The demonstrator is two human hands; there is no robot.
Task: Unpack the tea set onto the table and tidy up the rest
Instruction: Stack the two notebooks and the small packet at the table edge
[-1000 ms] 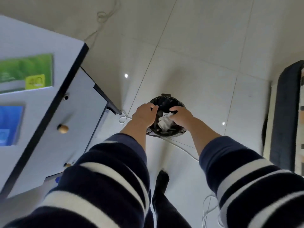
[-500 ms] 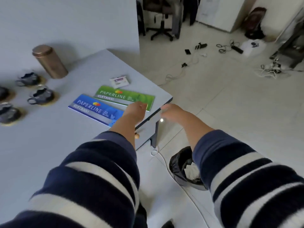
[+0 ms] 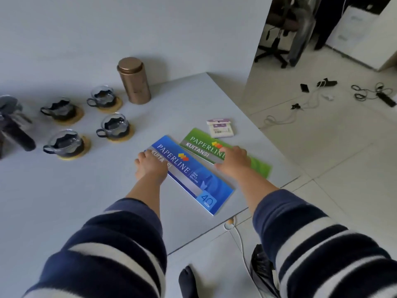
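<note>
Several glass tea cups on round wooden coasters, such as one cup (image 3: 113,126), stand at the left of the white table (image 3: 64,190). A glass teapot (image 3: 12,123) is at the far left edge. A copper canister (image 3: 134,80) stands behind the cups. My left hand (image 3: 151,164) rests flat on the left end of a blue receipt book (image 3: 193,175). My right hand (image 3: 233,161) lies on a green receipt book (image 3: 223,151) beside it. Both hands have spread fingers and grip nothing.
A small white and purple packet (image 3: 220,127) lies beyond the green book. A black-lined bin (image 3: 263,269) stands on the floor under my right sleeve, by a white cable (image 3: 238,237). Cables and chargers litter the tiled floor at right; an office chair (image 3: 277,46) is behind.
My hands left the bin on the floor, rose to the table edge, and now rest on the two receipt books. The view swung up from the floor to the tabletop.
</note>
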